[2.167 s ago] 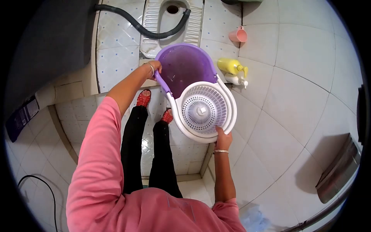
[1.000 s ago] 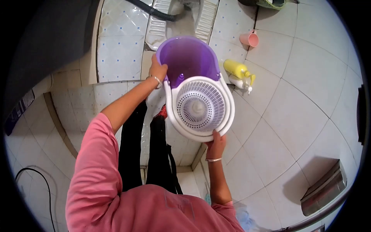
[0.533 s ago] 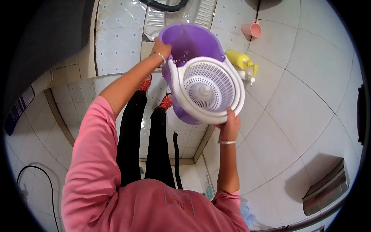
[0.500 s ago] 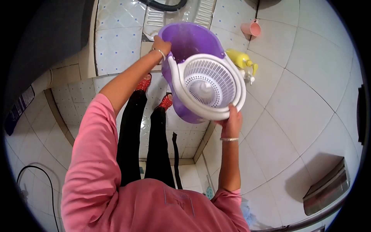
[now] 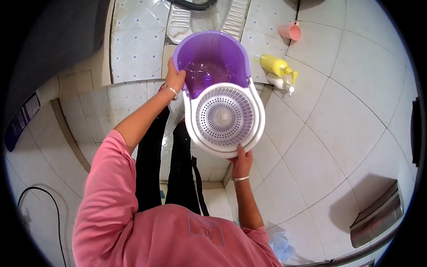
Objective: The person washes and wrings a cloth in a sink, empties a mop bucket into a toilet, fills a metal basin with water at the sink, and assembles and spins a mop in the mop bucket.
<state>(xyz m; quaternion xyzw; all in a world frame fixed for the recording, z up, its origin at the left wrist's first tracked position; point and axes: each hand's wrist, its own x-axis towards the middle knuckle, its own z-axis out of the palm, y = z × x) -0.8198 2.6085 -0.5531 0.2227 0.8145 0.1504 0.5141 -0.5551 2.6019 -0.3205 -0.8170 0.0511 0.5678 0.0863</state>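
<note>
A purple mop bucket [image 5: 213,42] is held between my two hands in front of my legs. Some water shows in its purple basin. Its near end carries a white spin basket [image 5: 224,116] with slotted sides, ringed by a white handle [image 5: 261,116]. My left hand [image 5: 176,76] is closed on the bucket's left rim, thumb on the inside. My right hand [image 5: 241,163] grips the near white rim, thumb on top and fingers hidden underneath.
A squat toilet [image 5: 179,27] lies beyond the bucket, with a dark hose [image 5: 195,6] at its far side. To the right stand a yellow pump bottle [image 5: 273,65], a white bottle [image 5: 276,81] and a pink cup [image 5: 291,31]. A tiled wall [image 5: 338,133] borders the right.
The bucket has swung left and closer to my body and now sits more level, so water shows in the basin. Both hands have moved with it, still gripping.
</note>
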